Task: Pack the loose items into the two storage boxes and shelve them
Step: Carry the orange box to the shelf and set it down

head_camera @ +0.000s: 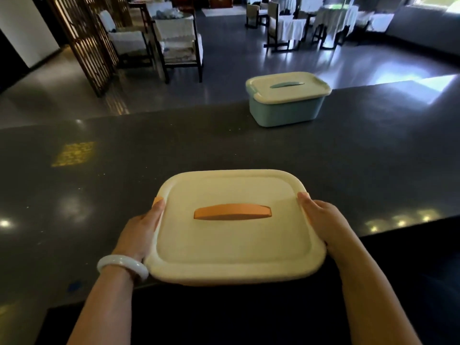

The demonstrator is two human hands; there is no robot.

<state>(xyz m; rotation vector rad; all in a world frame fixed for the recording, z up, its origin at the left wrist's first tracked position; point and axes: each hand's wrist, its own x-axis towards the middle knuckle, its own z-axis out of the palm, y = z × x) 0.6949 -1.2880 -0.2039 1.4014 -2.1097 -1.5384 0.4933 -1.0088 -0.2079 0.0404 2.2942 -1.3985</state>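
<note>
Beyond, blue box (286, 109) on counter (149, 150)

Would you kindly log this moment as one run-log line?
left hand: grips orange-handled box | right hand: grips same box | blue box: lidded, far on counter | shelving: not yet

Your near box (234, 235) looks like smooth cream plastic with a soft satin sheen; its orange handle (232, 212) is matt plastic. The far box (286, 113) is pale teal plastic under a cream lid (286, 87). The bench (174, 145) is dark, polished stone, glossy with speckles. Your bangle (122, 266) looks glassy white. The floor (236, 58) shines; the screen (84, 41) looks like wood.
</note>
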